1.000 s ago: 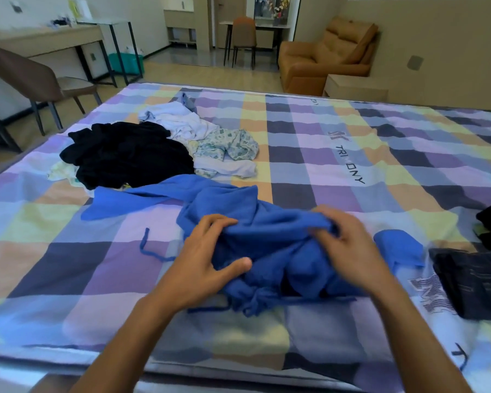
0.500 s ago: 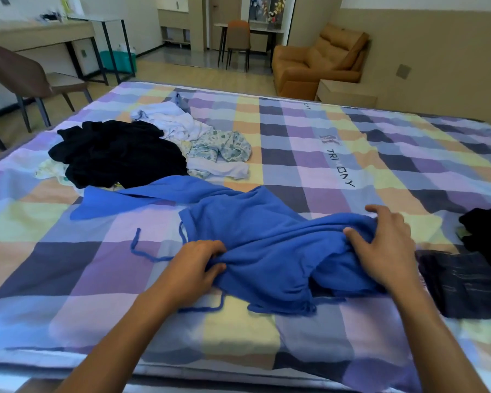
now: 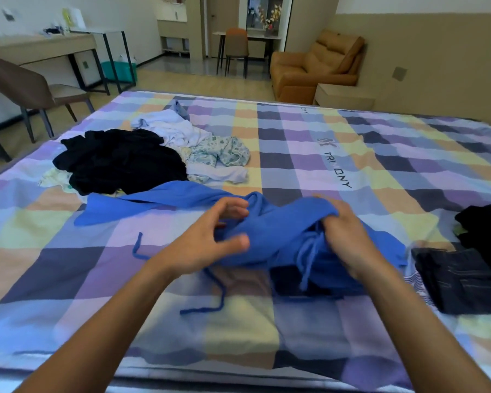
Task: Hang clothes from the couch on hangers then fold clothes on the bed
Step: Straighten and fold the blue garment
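A blue garment with drawstrings point(image 3: 270, 234) lies bunched on the checked bed point(image 3: 68, 268), one long part stretched out to the left. My right hand point(image 3: 349, 236) grips its bunched right side, fingers curled into the cloth. At the garment's left edge my left hand point(image 3: 210, 239) hovers with fingers spread and loosely bent, holding nothing that I can see. A pile of unfolded clothes sits behind: a black garment point(image 3: 119, 163), white ones point(image 3: 176, 131) and a patterned one point(image 3: 219, 154).
Dark folded clothes point(image 3: 459, 279) and a black item point(image 3: 485, 225) lie at the bed's right edge. An orange couch point(image 3: 315, 69) stands beyond the bed, with a bedside table point(image 3: 343, 96) next to it. On the left are a brown chair point(image 3: 26, 89) and a desk point(image 3: 40, 48).
Both hands moved inward and up, bunching the blue garment. My left hand let go of its left edge and opened; my right hand shifted left along the cloth.
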Demonstrator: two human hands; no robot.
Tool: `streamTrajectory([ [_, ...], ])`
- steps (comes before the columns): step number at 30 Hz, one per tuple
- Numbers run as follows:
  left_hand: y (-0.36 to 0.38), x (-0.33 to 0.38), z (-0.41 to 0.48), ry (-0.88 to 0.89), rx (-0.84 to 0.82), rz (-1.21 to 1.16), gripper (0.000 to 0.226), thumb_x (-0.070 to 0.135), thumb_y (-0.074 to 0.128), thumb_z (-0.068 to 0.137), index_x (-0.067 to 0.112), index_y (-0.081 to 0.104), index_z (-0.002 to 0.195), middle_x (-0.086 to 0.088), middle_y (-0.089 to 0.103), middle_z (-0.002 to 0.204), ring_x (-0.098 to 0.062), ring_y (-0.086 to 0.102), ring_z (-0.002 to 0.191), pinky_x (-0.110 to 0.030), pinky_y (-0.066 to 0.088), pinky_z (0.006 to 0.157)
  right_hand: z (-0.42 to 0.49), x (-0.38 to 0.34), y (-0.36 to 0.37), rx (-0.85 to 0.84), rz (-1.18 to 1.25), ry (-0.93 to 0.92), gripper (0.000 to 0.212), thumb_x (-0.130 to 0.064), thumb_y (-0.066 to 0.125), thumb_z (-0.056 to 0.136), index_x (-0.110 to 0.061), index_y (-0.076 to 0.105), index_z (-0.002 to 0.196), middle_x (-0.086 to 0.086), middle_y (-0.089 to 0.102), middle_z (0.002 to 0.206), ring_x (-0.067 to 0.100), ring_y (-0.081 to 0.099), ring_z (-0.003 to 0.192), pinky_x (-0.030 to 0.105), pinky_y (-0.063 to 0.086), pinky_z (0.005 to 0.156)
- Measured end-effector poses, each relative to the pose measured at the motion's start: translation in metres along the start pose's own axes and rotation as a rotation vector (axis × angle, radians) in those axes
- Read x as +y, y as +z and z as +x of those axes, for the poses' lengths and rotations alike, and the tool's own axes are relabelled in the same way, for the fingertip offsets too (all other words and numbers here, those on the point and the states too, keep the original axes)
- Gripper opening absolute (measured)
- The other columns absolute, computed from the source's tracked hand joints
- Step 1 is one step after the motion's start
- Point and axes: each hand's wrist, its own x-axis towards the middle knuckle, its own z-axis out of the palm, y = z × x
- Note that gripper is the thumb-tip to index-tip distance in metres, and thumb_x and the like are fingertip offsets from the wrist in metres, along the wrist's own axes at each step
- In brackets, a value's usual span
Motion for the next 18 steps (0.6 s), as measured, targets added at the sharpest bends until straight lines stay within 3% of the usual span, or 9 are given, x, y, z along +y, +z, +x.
streamTrajectory([
  [2, 0.003, -0.02, 0.008, -0.029, -0.046, 0.367, 0.077, 0.056, 0.079, 0.067, 0.027, 0.052, 0.132, 0.009, 0.055, 0.132, -0.009, 0.052, 0.125, -0.028, 0.043, 0.101, 0.01, -0.023, -0.01, 0.069, 0.183, 0.108, 0.027, -0.005, 0.038, 0.101, -0.002, 0.063, 0.094, 0.022, 0.071, 0.093, 0.026, 0.067, 0.082, 0.039, 0.053, 0.078],
  [4, 0.007, -0.033, 0.019, -0.009, 0.052, 0.619, 0.053, 0.042, 0.07, 0.068, 0.016, 0.061, 0.113, -0.001, 0.06, 0.116, -0.028, 0.059, 0.111, -0.042, 0.046, 0.089, 0.023, -0.046, -0.019, 0.121, 0.259, 0.11, 0.023, -0.007, 0.04, 0.102, -0.009, 0.062, 0.096, 0.017, 0.066, 0.088, 0.027, 0.064, 0.08, 0.037, 0.051, 0.074],
  [5, 0.01, -0.029, 0.023, -0.003, 0.128, 0.586, 0.04, 0.03, 0.061, 0.069, 0.013, 0.065, 0.106, -0.003, 0.066, 0.109, -0.029, 0.063, 0.105, -0.044, 0.048, 0.085, 0.03, -0.056, -0.023, 0.125, 0.258, 0.085, 0.021, -0.008, 0.041, 0.102, -0.011, 0.061, 0.096, 0.015, 0.064, 0.088, 0.026, 0.063, 0.079, 0.037, 0.05, 0.072],
  [7, 0.005, -0.01, 0.034, -0.013, 0.272, 0.335, 0.023, 0.013, 0.05, 0.075, 0.016, 0.069, 0.088, 0.013, 0.073, 0.087, -0.003, 0.066, 0.086, -0.036, 0.051, 0.073, 0.043, -0.074, -0.039, 0.146, 0.191, 0.005, 0.014, -0.014, 0.047, 0.1, -0.012, 0.06, 0.094, 0.014, 0.06, 0.085, 0.024, 0.059, 0.077, 0.035, 0.047, 0.068],
  [9, -0.012, 0.024, 0.044, -0.055, 0.321, 0.135, 0.032, 0.003, 0.048, 0.093, 0.025, 0.063, 0.075, 0.025, 0.066, 0.066, 0.013, 0.056, 0.066, -0.023, 0.046, 0.064, 0.057, -0.084, -0.056, 0.183, 0.07, -0.063, 0.015, -0.02, 0.057, 0.092, -0.008, 0.062, 0.084, 0.012, 0.063, 0.081, 0.02, 0.059, 0.076, 0.036, 0.047, 0.065],
  [13, -0.059, 0.097, 0.061, 0.003, 0.174, -0.052, 0.035, 0.004, 0.045, 0.103, 0.026, 0.072, 0.098, 0.014, 0.077, 0.094, -0.004, 0.072, 0.09, -0.022, 0.056, 0.078, 0.086, -0.104, -0.101, 0.273, -0.102, -0.134, 0.005, -0.009, 0.069, 0.081, -0.01, 0.073, 0.078, 0.002, 0.072, 0.079, 0.011, 0.063, 0.073, 0.032, 0.051, 0.071],
  [15, -0.084, 0.13, 0.072, 0.04, 0.181, 0.061, 0.03, 0.011, 0.046, 0.105, 0.028, 0.07, 0.098, 0.016, 0.077, 0.085, -0.001, 0.071, 0.082, -0.017, 0.054, 0.072, 0.101, -0.117, -0.118, 0.277, -0.162, -0.149, 0.018, -0.002, 0.067, 0.078, -0.017, 0.072, 0.069, -0.006, 0.068, 0.068, 0.007, 0.061, 0.067, 0.029, 0.049, 0.069],
  [18, -0.119, 0.172, 0.089, 0.133, 0.212, 0.333, 0.024, 0.026, 0.051, 0.104, 0.022, 0.074, 0.103, -0.001, 0.077, 0.097, -0.015, 0.071, 0.089, -0.037, 0.055, 0.083, 0.121, -0.136, -0.134, 0.298, -0.266, -0.188, 0.022, -0.002, 0.063, 0.08, -0.019, 0.069, 0.069, -0.007, 0.065, 0.068, 0.008, 0.058, 0.066, 0.025, 0.046, 0.065],
])
